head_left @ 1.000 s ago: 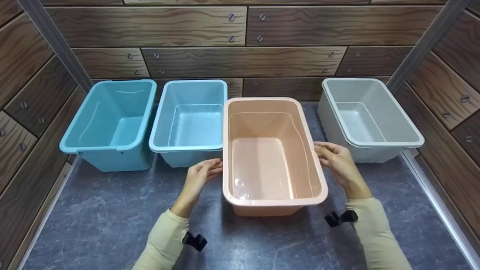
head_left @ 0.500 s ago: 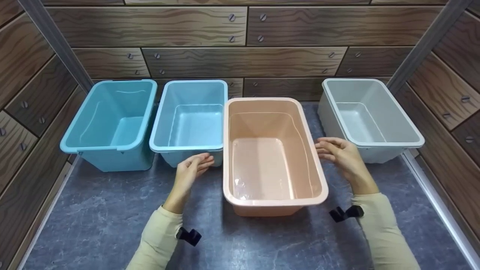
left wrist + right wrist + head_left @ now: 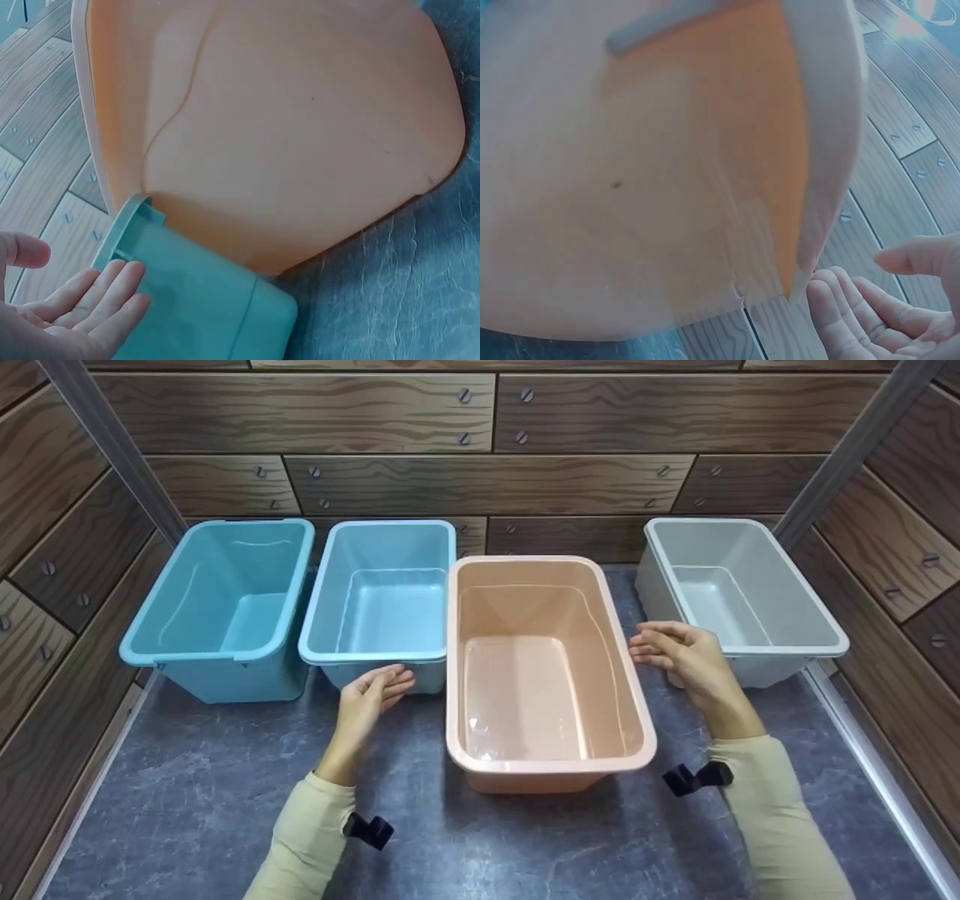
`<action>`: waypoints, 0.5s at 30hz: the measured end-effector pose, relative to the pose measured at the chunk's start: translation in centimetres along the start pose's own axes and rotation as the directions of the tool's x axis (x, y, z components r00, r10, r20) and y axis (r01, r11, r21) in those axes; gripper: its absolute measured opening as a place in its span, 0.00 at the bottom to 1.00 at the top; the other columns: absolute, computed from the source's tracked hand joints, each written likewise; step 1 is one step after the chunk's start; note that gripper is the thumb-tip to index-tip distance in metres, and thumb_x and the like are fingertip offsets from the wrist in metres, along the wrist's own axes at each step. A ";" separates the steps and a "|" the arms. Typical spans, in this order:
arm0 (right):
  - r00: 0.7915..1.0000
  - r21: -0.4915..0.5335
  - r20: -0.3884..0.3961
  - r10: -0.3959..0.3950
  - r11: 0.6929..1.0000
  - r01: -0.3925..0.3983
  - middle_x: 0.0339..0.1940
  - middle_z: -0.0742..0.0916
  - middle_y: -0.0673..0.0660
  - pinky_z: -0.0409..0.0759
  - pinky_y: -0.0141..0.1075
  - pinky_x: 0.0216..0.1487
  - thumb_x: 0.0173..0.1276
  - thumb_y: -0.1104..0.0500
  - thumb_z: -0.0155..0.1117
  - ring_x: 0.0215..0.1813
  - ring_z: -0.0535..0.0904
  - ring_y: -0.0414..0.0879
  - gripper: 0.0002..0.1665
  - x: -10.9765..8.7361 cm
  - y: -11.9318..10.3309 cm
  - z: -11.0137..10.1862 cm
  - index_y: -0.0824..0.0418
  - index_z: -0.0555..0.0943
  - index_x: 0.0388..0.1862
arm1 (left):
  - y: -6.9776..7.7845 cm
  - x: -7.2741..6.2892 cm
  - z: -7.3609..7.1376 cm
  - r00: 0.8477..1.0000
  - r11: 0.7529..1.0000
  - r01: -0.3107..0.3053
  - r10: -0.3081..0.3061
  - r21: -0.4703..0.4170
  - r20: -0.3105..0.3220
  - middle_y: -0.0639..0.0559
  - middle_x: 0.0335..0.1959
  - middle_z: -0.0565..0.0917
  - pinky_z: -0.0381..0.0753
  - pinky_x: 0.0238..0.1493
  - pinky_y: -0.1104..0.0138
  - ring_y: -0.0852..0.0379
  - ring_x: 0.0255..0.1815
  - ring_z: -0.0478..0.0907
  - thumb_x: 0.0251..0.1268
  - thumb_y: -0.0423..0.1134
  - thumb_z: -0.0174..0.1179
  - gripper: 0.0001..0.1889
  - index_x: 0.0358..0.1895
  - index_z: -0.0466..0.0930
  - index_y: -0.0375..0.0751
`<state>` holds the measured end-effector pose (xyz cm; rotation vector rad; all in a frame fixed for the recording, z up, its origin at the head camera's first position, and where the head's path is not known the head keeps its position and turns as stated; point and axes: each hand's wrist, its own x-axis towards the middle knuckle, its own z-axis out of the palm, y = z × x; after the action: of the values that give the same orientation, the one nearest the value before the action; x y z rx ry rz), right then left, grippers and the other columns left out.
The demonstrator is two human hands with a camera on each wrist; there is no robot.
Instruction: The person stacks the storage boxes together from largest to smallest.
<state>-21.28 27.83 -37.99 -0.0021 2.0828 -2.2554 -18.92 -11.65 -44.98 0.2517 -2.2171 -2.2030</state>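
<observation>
A large peach plastic bin (image 3: 525, 697) stands on the dark tabletop, its open top facing up. My left hand (image 3: 367, 701) is off to its left, in front of the light blue bin (image 3: 379, 656); the fingers are loosely extended and hold nothing. In the left wrist view that hand (image 3: 82, 315) overlaps the blue bin's outer wall (image 3: 202, 292), apart from the peach bin. Beside the peach bin's right rim is my right hand (image 3: 690, 660), with relaxed fingers and fingertips right at the rim. The right wrist view shows its thumb (image 3: 911, 256) apart from the fingers.
At the far left stands a teal bin (image 3: 217, 656), next to the light blue one. A grey bin (image 3: 772, 648) is at the back right. Wood-patterned walls (image 3: 390, 412) close off the back and sides, and a metal strip (image 3: 885, 780) runs along the right table edge.
My left hand has moved left, away from the peach bin's side. My right hand has let go of the rim and shifted slightly up and right. The bins have stayed in place.
</observation>
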 end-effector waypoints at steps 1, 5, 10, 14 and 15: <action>1.000 -0.008 0.003 -0.009 1.000 0.009 0.27 0.89 0.49 0.86 0.27 0.40 0.69 0.66 0.58 0.31 0.87 0.39 0.07 0.0 -0.1 0.1 0.55 0.82 0.35 | 0.0 0.1 -0.1 1.000 1.000 -0.003 0.003 0.007 -0.006 0.31 0.53 0.82 0.83 0.55 0.63 0.54 0.48 0.87 0.74 0.35 0.43 0.19 0.57 0.75 0.25; 0.999 -0.015 0.007 -0.031 0.999 0.031 0.26 0.89 0.48 0.86 0.27 0.38 0.69 0.67 0.58 0.30 0.87 0.39 0.10 0.3 -0.8 0.6 0.54 0.82 0.33 | -0.2 0.3 -0.4 0.999 1.000 -0.001 0.002 0.006 -0.036 0.32 0.52 0.83 0.83 0.55 0.63 0.57 0.45 0.87 0.74 0.33 0.45 0.17 0.56 0.76 0.25; 0.999 -0.033 0.015 -0.033 0.999 0.034 0.25 0.89 0.48 0.86 0.27 0.36 0.70 0.67 0.56 0.29 0.86 0.38 0.10 0.6 -1.6 1.6 0.56 0.82 0.33 | -0.6 0.4 -1.0 0.997 1.000 0.020 -0.022 -0.017 -0.074 0.35 0.50 0.85 0.83 0.57 0.62 0.60 0.44 0.87 0.73 0.33 0.46 0.16 0.55 0.77 0.27; 0.999 -0.085 0.029 -0.025 0.996 0.027 0.25 0.89 0.46 0.86 0.27 0.36 0.71 0.64 0.56 0.30 0.86 0.37 0.05 0.9 -2.0 2.5 0.61 0.80 0.37 | -0.8 0.5 -1.6 0.993 0.999 0.033 -0.036 -0.028 -0.111 0.36 0.49 0.86 0.83 0.55 0.65 0.63 0.42 0.86 0.72 0.32 0.47 0.16 0.55 0.77 0.27; 0.999 -0.103 0.035 -0.025 0.994 0.028 0.25 0.89 0.45 0.86 0.27 0.37 0.71 0.64 0.56 0.30 0.86 0.36 0.05 1.0 -2.1 2.8 0.63 0.79 0.38 | -0.9 0.4 -1.8 0.992 0.999 0.035 -0.039 -0.030 -0.120 0.37 0.48 0.86 0.84 0.53 0.67 0.64 0.41 0.86 0.72 0.32 0.47 0.16 0.55 0.77 0.26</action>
<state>-22.27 25.20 -35.73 -0.0732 2.1921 -2.1432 -19.05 -13.51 -45.90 0.4166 -2.1351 -2.1721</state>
